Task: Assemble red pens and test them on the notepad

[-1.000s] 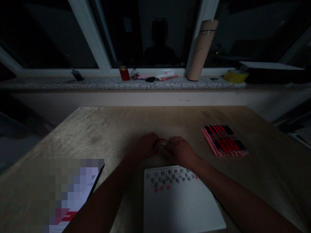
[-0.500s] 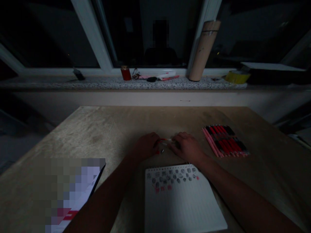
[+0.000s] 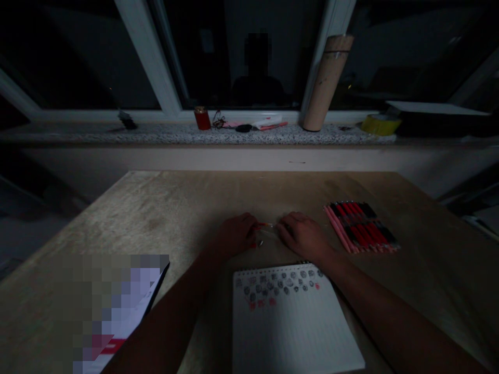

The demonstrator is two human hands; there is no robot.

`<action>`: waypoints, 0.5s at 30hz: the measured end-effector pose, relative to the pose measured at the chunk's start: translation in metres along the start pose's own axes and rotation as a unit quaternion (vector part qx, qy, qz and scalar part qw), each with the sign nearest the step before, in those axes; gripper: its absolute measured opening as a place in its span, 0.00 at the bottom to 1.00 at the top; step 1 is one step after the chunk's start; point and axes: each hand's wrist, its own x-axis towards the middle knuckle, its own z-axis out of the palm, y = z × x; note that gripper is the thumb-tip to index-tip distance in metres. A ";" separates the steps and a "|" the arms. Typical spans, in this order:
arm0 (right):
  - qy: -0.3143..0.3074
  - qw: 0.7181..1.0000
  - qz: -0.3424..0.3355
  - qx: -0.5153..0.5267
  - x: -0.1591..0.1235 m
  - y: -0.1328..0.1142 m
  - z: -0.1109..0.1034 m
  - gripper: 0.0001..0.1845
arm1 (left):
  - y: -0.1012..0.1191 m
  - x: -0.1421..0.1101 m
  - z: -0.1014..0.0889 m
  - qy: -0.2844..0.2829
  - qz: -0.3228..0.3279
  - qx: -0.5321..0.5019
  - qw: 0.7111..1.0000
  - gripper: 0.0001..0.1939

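Note:
My left hand (image 3: 237, 235) rests on the table, fingers curled round a thin red pen refill (image 3: 265, 224) whose pale end points to the right. By its fingertips lies a small shiny pen tip (image 3: 261, 243) with a red piece beside it. A clear, thin pen part (image 3: 268, 234) shows faintly between the hands. My right hand (image 3: 302, 235) is closed, palm down, just right of these parts; what its fingers hold is hidden. Below both hands lies a spiral notepad (image 3: 292, 332) with rows of black scribbled circles and a few red marks.
A flat bundle of red, black and pink pens (image 3: 360, 227) lies to the right. A partly blurred screen or sheet (image 3: 128, 306) is at left. On the windowsill (image 3: 167, 134) stand a wooden-look tumbler (image 3: 327, 83), a red jar (image 3: 202, 119) and yellow tape (image 3: 380, 124).
My right hand has moved right, away from my left hand, opening a gap where the thin pen parts show. My left hand has stayed nearly still.

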 end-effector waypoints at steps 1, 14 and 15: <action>0.002 1.000 -0.003 0.005 0.000 -0.001 0.000 0.15 | 0.001 0.000 -0.001 -0.002 -0.006 -0.002 1.000 0.08; 0.000 1.000 0.011 0.012 0.001 0.006 0.003 0.13 | -0.002 0.001 0.006 0.004 -0.023 0.012 1.000 0.08; -0.002 1.000 0.010 0.012 0.001 0.006 0.003 0.12 | -0.003 0.001 0.006 0.004 -0.021 0.012 1.000 0.08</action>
